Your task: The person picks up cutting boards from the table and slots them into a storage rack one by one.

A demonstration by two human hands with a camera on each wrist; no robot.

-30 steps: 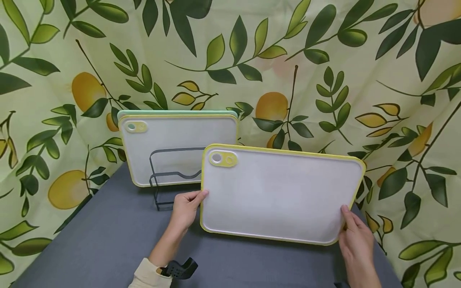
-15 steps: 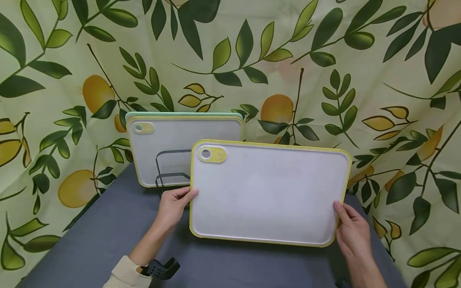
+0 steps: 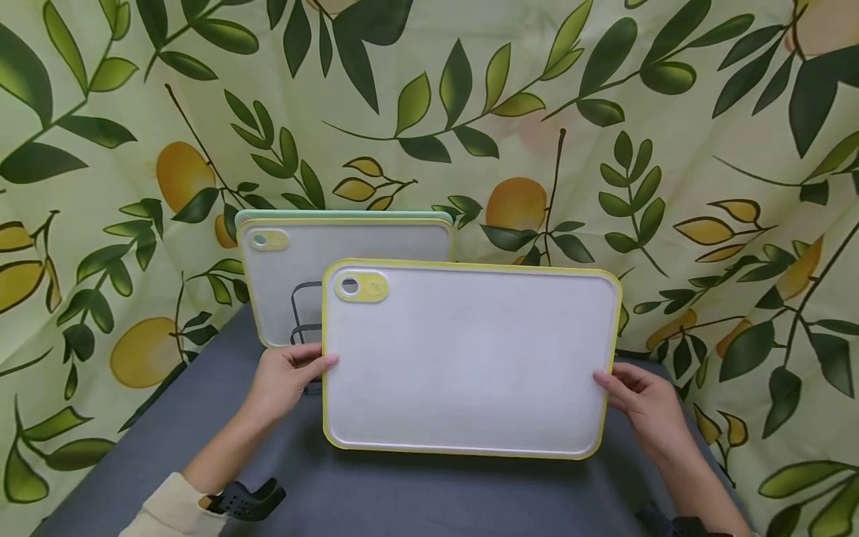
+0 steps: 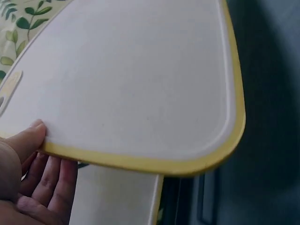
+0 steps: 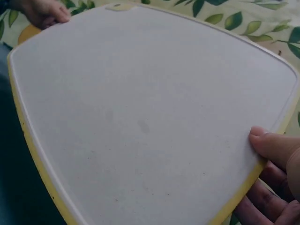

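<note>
Both hands hold up a white cutting board (image 3: 470, 358) with a yellow rim and an oval yellow patch at its upper left corner. My left hand (image 3: 285, 380) pinches its left edge, thumb on the white face and fingers behind, as the left wrist view also shows. At the opposite edge my right hand (image 3: 640, 403) pinches it the same way, with the thumb (image 5: 269, 143) on the face. Behind it stands a second yellow-rimmed board (image 3: 288, 268), and behind that a green-rimmed one (image 3: 342, 214). The held board covers much of the dark wire rack (image 3: 305, 328).
A grey cloth (image 3: 201, 403) covers the table. Behind and beside it hangs a curtain (image 3: 403, 45) printed with leaves and yellow fruit. Dark straps sit on both wrists, the left one (image 3: 244, 500) below a cream sleeve (image 3: 176, 507).
Both hands have carried the held board to the left and levelled it a little. It now covers more of the rack. The boards behind stay in place while the view shifts slightly.
</note>
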